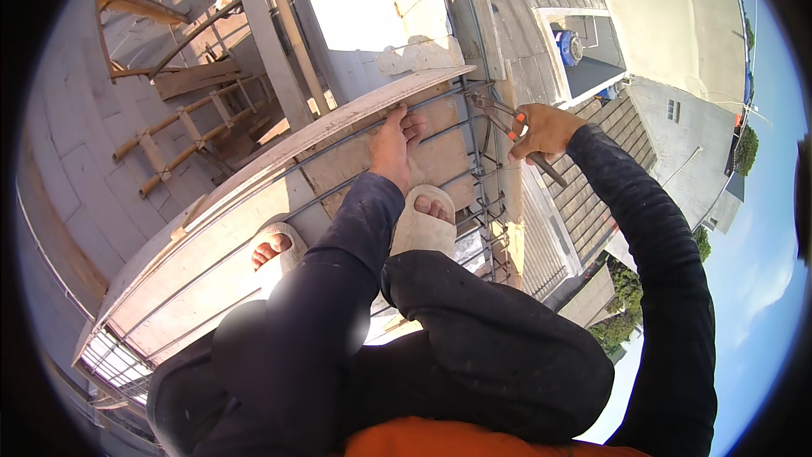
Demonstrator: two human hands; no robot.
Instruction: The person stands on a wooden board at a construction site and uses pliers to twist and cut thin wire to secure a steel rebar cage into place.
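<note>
My right hand (545,131) is closed around a pair of pincers (516,125) with orange on the handles. Their jaws meet the steel bars where a long bar joins the upright cage of rebar (486,165). To the left of them, my left hand (393,150) has its fingers curled at a long steel bar (351,134), just below the edge of a wooden formwork board (338,118). Whether wire is in the jaws is too small to see. Both my feet, in pale sandals (423,224), stand among the bars inside the formwork.
Beyond the board on the left, a bamboo ladder (199,135) and timber props (283,42) stand at a lower level. Tiled roofs (605,169) and a neighbouring wall (677,17) lie to the right, past the drop. More bars (118,360) run off at lower left.
</note>
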